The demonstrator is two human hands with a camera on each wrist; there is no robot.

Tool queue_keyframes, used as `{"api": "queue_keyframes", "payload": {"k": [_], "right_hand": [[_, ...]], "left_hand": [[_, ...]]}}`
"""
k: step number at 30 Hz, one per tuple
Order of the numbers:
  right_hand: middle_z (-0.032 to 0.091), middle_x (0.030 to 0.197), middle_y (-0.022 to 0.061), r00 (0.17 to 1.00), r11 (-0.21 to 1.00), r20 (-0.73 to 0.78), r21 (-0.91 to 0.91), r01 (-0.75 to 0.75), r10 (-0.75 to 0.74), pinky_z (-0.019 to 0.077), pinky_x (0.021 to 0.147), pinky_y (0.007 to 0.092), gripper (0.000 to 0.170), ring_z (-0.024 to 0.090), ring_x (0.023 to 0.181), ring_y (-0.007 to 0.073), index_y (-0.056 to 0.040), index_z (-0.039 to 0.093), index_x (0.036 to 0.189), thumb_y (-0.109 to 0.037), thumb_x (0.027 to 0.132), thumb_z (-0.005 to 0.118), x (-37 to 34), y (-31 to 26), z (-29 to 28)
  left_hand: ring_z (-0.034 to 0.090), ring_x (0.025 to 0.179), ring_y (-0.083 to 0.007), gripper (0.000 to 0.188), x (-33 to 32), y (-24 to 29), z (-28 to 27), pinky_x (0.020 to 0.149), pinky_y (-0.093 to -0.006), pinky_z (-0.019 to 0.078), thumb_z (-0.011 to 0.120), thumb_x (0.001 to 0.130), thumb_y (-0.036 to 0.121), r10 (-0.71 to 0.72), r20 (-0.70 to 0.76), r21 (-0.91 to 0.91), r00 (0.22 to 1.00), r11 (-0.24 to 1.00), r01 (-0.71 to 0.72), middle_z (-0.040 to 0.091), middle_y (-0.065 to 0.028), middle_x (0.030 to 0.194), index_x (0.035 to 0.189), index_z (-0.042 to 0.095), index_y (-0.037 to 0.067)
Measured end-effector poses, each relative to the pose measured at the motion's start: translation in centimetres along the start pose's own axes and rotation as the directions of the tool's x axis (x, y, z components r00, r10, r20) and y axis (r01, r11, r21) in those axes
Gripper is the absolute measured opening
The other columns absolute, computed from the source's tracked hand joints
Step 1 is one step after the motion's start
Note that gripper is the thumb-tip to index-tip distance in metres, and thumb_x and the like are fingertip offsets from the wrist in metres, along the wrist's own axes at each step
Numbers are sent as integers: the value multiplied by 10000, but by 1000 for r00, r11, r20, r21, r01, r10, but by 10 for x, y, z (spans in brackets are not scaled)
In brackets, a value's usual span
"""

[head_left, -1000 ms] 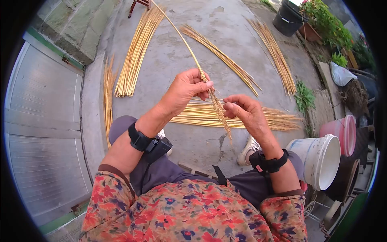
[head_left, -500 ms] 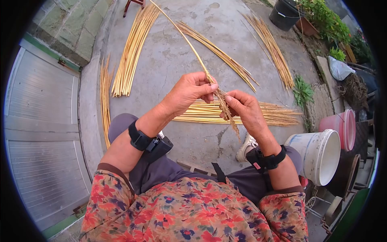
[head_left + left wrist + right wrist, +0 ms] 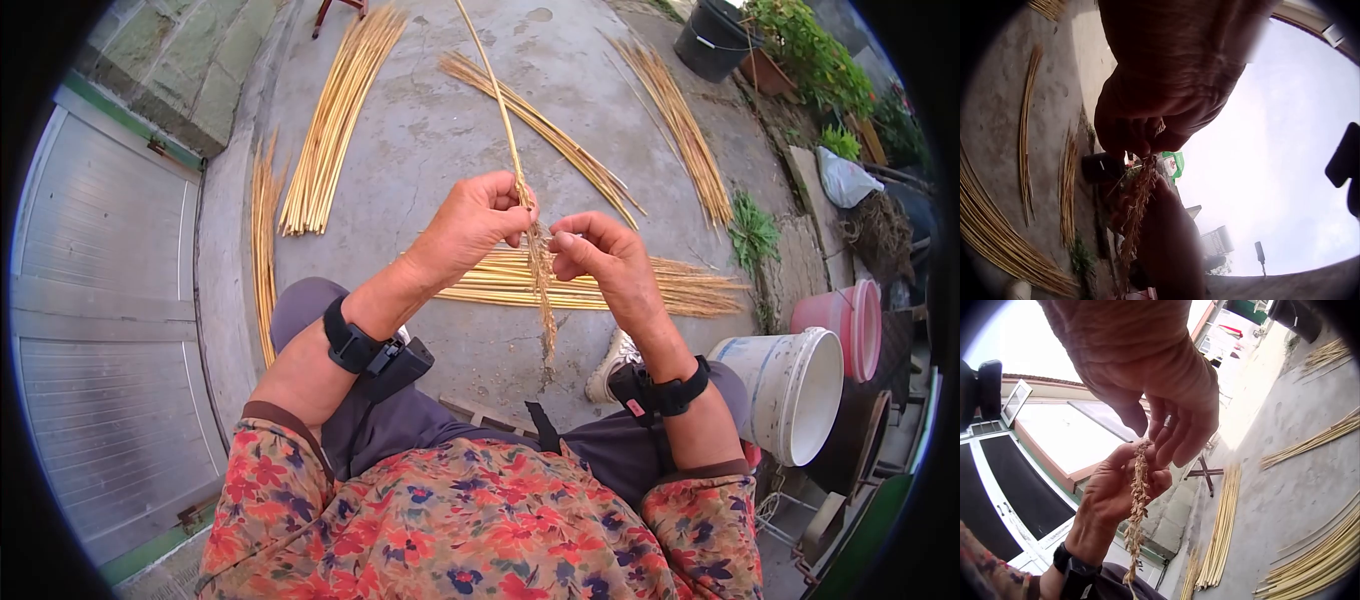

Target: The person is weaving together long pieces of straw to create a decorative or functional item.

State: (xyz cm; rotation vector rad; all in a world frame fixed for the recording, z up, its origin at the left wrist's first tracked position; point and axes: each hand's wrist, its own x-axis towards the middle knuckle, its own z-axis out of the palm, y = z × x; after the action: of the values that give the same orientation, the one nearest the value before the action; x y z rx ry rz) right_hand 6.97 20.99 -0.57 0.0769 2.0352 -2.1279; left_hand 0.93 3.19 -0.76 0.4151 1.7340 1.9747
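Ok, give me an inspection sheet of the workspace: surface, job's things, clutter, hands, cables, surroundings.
Surface: grey concrete ground, cracked and stained.
Job's things: one dry stalk held up, with a seed head; five stalk bundles on the ground.
Clutter: white bucket, pink bucket and white plastic bag at right; black bucket farther off.
Hands: left hand pinches the stalk near its seed head; right hand is beside the seed head, contact unclear.
Cables: nothing seen.
Surroundings: panelled door and block wall at left; potted plant far right.
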Motion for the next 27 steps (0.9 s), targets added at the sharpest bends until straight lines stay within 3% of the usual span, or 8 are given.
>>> {"api": "queue_keyframes", "payload": {"k": [2, 4, 5, 7, 15, 17, 22, 27], "right_hand": [[603, 837, 45, 1000, 1000, -14, -18, 20, -20, 481, 642, 213, 167, 579, 722, 80, -3, 586, 956, -122, 839, 588, 2, 1, 2], [593, 819, 30, 956, 955, -139, -182, 233, -260, 465, 640, 216, 126, 572, 726, 85, -11, 609, 905, -96, 812, 615, 4, 3, 4], [593, 819, 30, 956, 955, -138, -181, 233, -260, 465, 640, 216, 126, 572, 726, 85, -11, 609, 905, -96, 812, 615, 4, 1, 5], [573, 788, 34, 953, 891, -57, -376, 255, -297, 454, 638, 221, 100, 568, 719, 96, -12, 622, 875, -77, 799, 623, 2, -2, 8], [573, 798, 66, 979, 934, -32, -307, 184, -204, 463, 636, 239, 125, 575, 715, 118, 9, 622, 880, -82, 795, 629, 6, 6, 18], [575, 802, 69, 978, 943, -28, -275, 190, -205, 463, 632, 242, 127, 575, 712, 119, 13, 621, 876, -86, 797, 627, 8, 9, 18], [591, 775, 81, 986, 909, -33, -393, 137, -163, 458, 617, 251, 134, 576, 700, 124, 22, 609, 865, -92, 796, 612, 11, 8, 20], [603, 761, 97, 987, 914, -21, -383, 137, -157, 463, 612, 273, 138, 577, 687, 139, 31, 592, 842, -99, 797, 594, 15, 12, 20]], "left_hand": [[502, 662, -50, 92, -2, 2, 0, 597, -191, 420, 575, 806, 60, 10, 3, 11, 1000, 1000, -10, 556, 4, 739, 887, 572, 17], [500, 663, -49, 96, -3, 3, -1, 598, -190, 417, 574, 806, 59, 23, -6, 39, 1000, 999, -22, 555, 7, 741, 892, 569, 18], [498, 663, -47, 100, -4, 3, -1, 599, -189, 414, 574, 805, 59, 36, -11, 67, 999, 997, -36, 553, 10, 743, 897, 567, 18], [501, 671, -46, 99, -5, 3, -3, 604, -189, 416, 574, 805, 59, 45, -7, 70, 999, 997, -45, 553, 12, 745, 895, 566, 19], [510, 688, -35, 86, -9, 1, -5, 603, -179, 423, 577, 815, 49, 125, -21, 165, 992, 979, -119, 554, 14, 742, 890, 558, 12], [502, 668, -29, 81, -10, 2, -5, 583, -176, 417, 578, 819, 44, 149, -25, 329, 988, 935, -133, 548, 14, 722, 885, 552, 6], [494, 654, -26, 79, -13, 5, -3, 569, -183, 410, 579, 816, 45, 155, -26, 394, 988, 910, -132, 540, 16, 695, 876, 547, 5], [495, 646, -25, 76, -13, 3, -4, 561, -188, 411, 578, 817, 50, 147, -41, 414, 988, 903, -117, 539, 13, 685, 870, 547, 6]]}}
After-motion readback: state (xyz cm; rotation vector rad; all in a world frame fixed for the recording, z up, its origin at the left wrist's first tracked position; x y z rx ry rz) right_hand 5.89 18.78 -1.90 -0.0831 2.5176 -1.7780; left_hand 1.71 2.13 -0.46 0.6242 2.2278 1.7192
